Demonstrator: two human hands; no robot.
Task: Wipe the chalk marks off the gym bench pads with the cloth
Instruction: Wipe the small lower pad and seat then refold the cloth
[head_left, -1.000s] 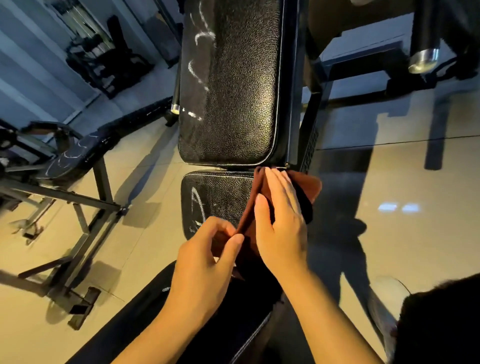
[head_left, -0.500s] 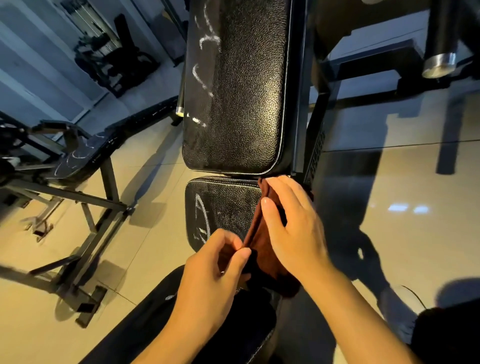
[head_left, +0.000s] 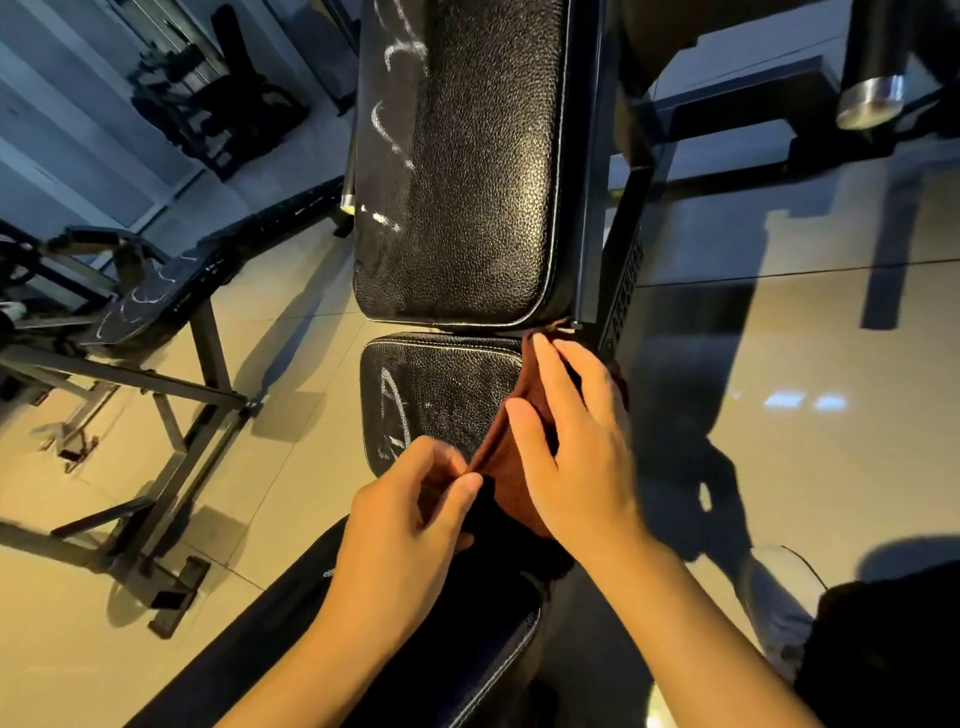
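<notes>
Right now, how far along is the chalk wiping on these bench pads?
Nothing looks wiped yet. The long back pad shows chalk strokes down its left side, and the small seat pad has a chalk drawing. In hand: the left hand pinches the brown cloth while the right hand presses it, seemingly folding. Both pads remain.

No legible text; only unreadable white chalk scrawls (head_left: 393, 410) on the black bench pads (head_left: 467, 156).
</notes>
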